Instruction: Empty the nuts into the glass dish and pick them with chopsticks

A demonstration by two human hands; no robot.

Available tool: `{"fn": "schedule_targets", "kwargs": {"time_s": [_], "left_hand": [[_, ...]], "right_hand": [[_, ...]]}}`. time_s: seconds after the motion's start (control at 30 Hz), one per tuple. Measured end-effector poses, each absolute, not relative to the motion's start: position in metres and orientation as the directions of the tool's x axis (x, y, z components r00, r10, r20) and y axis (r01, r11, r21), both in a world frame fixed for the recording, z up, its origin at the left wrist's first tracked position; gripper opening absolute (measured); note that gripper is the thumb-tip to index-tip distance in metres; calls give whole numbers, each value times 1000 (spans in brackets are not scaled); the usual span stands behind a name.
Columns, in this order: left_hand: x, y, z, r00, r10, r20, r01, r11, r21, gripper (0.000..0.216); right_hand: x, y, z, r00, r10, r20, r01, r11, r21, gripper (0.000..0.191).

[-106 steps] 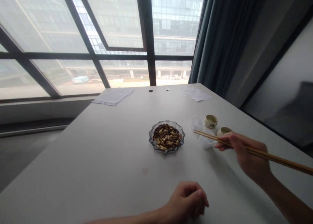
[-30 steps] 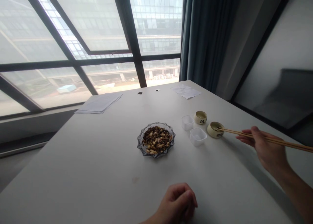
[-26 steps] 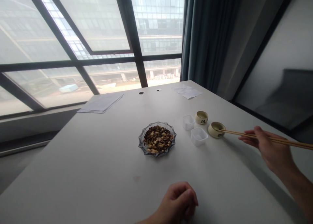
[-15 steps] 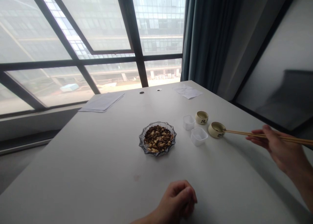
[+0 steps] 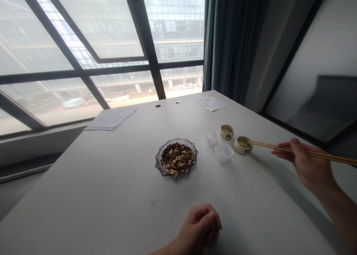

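Observation:
My right hand (image 5: 306,164) grips a pair of wooden chopsticks (image 5: 267,145), whose tips hover over the nearer of two small cream cups (image 5: 242,145). The second cream cup (image 5: 226,131) stands just behind it. Two small clear plastic tubs (image 5: 223,153) (image 5: 211,137) sit to their left. A scalloped glass dish (image 5: 176,162) full of mixed dark and pale seeds is at the middle of the white table (image 5: 111,180). My left hand (image 5: 199,227) rests curled in a loose fist on the table near the front edge, with nothing visible in it.
A stack of papers (image 5: 111,118) lies at the far left of the table and a loose sheet (image 5: 212,103) at the far right. Large windows and a dark curtain (image 5: 231,39) stand behind the table. Two cable holes (image 5: 158,106) are near the back edge.
The chopstick tips went from the clear tub area rightward to the nearer cream cup, drew back a little, then returned over the cup. My left hand stayed put.

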State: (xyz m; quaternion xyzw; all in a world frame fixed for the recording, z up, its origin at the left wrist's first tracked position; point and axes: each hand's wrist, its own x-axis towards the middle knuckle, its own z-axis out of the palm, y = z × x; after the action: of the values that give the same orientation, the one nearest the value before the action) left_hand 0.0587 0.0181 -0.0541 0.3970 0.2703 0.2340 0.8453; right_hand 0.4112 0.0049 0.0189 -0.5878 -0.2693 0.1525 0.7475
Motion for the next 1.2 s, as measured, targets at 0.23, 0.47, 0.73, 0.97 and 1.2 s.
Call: {"fn": "schedule_targets", "kwargs": {"time_s": [0.23, 0.47, 0.73, 0.97, 1.2], "left_hand": [[60, 20, -53, 751, 604, -267, -175, 572, 801, 51], [62, 17, -50, 758, 592, -273, -166, 580, 798, 48], [64, 21, -56, 781, 573, -249, -139, 549, 824, 48], [64, 23, -53, 806, 553, -213, -123, 508, 853, 51], [63, 23, -47, 817, 532, -223, -96, 506, 857, 63]], "right_hand": [[406, 6, 16, 796, 538, 277, 145, 274, -951, 48], [386, 7, 28, 785, 504, 359, 193, 352, -916, 40], [322, 29, 65, 595, 698, 399, 239, 320, -917, 35], [252, 66, 79, 212, 926, 313, 257, 256, -932, 41], [227, 87, 65, -122, 982, 147, 361, 182, -915, 44]]}}
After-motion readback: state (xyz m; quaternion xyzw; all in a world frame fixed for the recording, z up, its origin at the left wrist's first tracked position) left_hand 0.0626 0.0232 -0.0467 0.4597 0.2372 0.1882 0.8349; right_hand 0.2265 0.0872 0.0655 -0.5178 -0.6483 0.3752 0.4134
